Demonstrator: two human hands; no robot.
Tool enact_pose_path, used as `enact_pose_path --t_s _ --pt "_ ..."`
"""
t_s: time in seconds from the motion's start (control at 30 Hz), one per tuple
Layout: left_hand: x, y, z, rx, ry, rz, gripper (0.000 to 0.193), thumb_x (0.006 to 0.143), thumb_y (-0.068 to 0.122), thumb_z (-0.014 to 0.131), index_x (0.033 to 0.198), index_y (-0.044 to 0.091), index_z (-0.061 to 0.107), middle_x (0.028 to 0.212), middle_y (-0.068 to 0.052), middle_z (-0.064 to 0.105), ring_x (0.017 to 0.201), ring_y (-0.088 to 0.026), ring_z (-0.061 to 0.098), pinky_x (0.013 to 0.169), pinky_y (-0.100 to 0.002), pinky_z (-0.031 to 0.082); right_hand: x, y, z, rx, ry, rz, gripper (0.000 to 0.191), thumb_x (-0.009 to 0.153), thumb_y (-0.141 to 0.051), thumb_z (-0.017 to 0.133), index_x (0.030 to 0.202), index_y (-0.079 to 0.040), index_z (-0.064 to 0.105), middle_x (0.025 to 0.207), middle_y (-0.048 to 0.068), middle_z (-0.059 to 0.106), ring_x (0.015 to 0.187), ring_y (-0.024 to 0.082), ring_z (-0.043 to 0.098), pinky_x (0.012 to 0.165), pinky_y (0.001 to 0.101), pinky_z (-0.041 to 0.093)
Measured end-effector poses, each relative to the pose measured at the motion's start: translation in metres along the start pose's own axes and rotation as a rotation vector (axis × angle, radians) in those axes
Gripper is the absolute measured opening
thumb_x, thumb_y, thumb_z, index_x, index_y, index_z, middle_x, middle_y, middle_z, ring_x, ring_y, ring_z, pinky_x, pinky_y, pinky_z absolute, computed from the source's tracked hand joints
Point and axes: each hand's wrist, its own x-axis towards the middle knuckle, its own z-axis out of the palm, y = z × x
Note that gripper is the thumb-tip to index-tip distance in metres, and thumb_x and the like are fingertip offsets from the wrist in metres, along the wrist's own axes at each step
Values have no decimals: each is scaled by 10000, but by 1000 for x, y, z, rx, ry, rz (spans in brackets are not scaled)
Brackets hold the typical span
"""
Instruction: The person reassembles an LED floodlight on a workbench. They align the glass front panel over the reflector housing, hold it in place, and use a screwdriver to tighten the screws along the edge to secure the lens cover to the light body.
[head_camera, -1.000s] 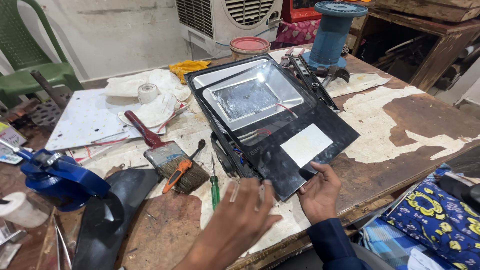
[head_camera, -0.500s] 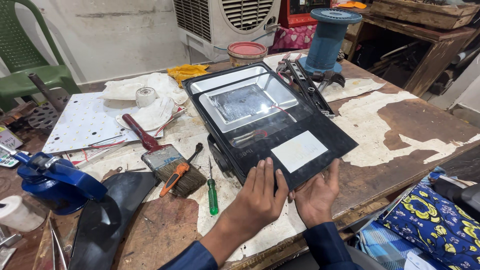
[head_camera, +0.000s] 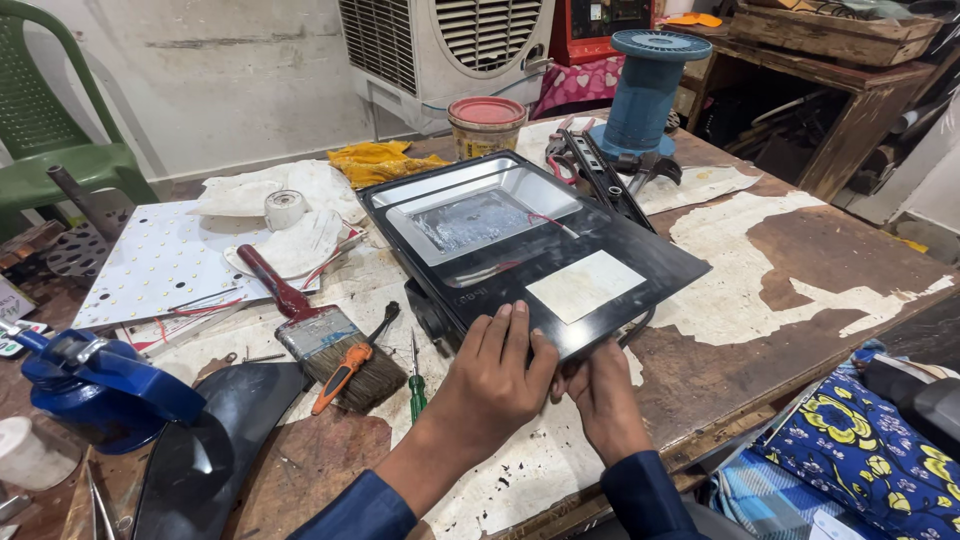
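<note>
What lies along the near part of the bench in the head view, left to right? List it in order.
Blue vise → paintbrush → orange-handled screwdriver → green screwdriver → left hand → right hand, both hands on the black floodlight housing → flowered blue cloth.

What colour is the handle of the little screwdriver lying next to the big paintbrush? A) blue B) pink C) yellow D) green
D: the small screwdriver lying on the table just right of the paintbrush has a green handle, close to the left hand.
</note>
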Motion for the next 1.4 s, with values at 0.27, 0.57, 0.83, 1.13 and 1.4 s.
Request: enact_pose_path --t_s 0.27,0.57,0.83,1.13,1.4 --pt "0 -7 2 -60 -27 -42 241 876 106 667 1042 -67 643 1122 -389 668 1093 -477 696 966 -556 545 7 21 3 -165 167 8 107 985 -87 649 1053 -8 672 713 43 634 464 74 496 391 230 399" --pt "13 -16 -7 -139 18 -142 345 746 25 691 1074 -51 615 1157 -354 672 1150 -475 660 1022 -565 507 -14 16 39 -183 260 -72 260 963 -195 684 1111 10 742 560 -7 548 425 62 441 395 219 343" --pt "24 -31 -13 -221 100 -239 338 708 -33 654 1042 -55 605 1126 -306 690 1128 -445 672 1021 -503 512 -18 11 59 -276 298 42 442 941 -282 676 1329 -70 698 498 0 504 400 79 436 373 243 336" --pt "35 -51 -14 -308 94 -396 190 761 -64 644 903 1 536 883 -215 695 943 -400 700 869 -488 557 -14 21 65 -326 242 21 430 961 -319 641 1337 -120 702 498 -7 488 418 72 453 396 233 354" --pt "69 -69 -26 -401 98 -614 307 798 -32 646 1041 9 463 698 -230 654 702 -444 694 625 -547 525 -16 14 67 -315 239 68 432 961 -331 633 1341 -145 720 485 -2 467 414 78 438 401 243 355"
